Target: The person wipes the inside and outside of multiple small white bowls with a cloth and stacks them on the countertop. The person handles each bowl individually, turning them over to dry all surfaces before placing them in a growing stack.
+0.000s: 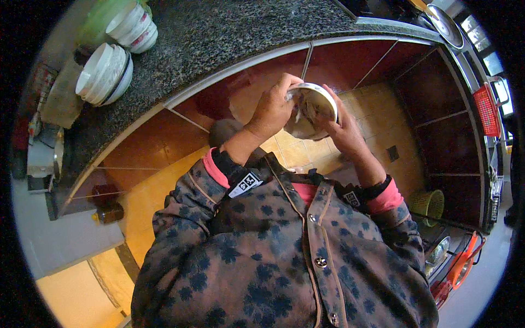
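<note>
A white-rimmed bowl [310,119] is tilted in mid-air in front of my body, between the counter's front edge and my chest. My left hand [271,107] grips its left side, with the thumb side up at the rim. My right hand [343,128] clasps the opposite side, some fingers behind the wall and the thumb side nearer me. Something pale and whitish shows at the bowl's inner left side; I cannot tell whether it is film, cloth or a reflection.
On the dark granite counter [213,39] stand two stacks of white bowls, a nearer one [100,76] and a farther one [133,30]. A frying pan [447,28] lies at the far right. A red plastic basket [487,110] sits on the right-hand counter; below is a green basket [428,205] beside a rack with an orange strainer [462,264].
</note>
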{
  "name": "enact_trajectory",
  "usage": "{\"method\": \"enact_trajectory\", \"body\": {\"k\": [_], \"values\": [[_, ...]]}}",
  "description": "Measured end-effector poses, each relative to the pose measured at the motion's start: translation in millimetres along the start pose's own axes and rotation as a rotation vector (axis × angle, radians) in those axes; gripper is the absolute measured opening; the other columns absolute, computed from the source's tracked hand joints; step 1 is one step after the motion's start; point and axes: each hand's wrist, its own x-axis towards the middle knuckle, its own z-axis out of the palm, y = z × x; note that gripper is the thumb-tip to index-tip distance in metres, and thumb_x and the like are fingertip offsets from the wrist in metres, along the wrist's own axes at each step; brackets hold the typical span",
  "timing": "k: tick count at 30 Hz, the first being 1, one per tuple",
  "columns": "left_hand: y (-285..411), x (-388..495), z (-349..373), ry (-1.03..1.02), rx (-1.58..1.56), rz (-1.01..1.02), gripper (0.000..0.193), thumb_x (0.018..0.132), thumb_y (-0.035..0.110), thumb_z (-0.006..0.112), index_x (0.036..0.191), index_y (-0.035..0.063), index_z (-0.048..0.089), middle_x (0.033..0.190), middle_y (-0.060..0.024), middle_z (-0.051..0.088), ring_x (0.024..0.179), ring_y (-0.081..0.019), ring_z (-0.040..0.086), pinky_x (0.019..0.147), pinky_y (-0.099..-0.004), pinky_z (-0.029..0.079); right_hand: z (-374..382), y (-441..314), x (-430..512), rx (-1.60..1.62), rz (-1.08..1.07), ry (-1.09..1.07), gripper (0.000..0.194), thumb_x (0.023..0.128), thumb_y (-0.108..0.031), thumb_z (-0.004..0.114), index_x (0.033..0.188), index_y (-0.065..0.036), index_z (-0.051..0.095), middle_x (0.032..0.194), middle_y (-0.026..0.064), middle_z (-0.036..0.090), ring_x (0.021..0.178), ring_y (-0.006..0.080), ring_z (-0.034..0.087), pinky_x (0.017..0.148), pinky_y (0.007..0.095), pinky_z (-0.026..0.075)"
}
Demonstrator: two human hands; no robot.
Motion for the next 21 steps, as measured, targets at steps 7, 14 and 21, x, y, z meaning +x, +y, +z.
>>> {"method": "enact_trajectory", "body": {"k": [7,14,21], "values": [[6,3,32,-0.139,0.917,0.699,0.019,0.084,0.012,0.052,0.101,0.0053,0.059,0.092,-0.0114,0.063,0.078,-0.0291,0.064,0.067,-0.0425,0.053,5,11,9,-0.511,-0.197,-0.060,0.060,0.087,-0.011,0.057,0.141,0.003,0.034,0.113,0.0273,0.061,0.096,0.0437,0.062,0.083,0.0452,0.052],[40,26,-16,-0.530,0.646,0.224,0.022,0.089,0.016,0.054,0.108,0.0051,0.060,0.093,-0.0187,0.067,0.086,-0.0339,0.067,0.074,-0.0400,0.054,-12,42,-5,-0.230,0.317,-0.088,0.057,0.089,-0.002,0.050,0.144,-0.007,0.036,0.127,0.0279,0.056,0.107,0.0380,0.061,0.090,0.0450,0.049],[29,20,7,-0.216,-0.076,0.291,0.021,0.088,0.013,0.060,0.108,0.0086,0.060,0.116,-0.0134,0.063,0.103,-0.0333,0.060,0.089,-0.0379,0.049,-19,26,-15,0.740,0.580,-0.067,0.053,0.087,-0.006,0.045,0.140,-0.007,0.038,0.116,0.0193,0.058,0.090,0.0339,0.067,0.049,0.0401,0.061]]}}
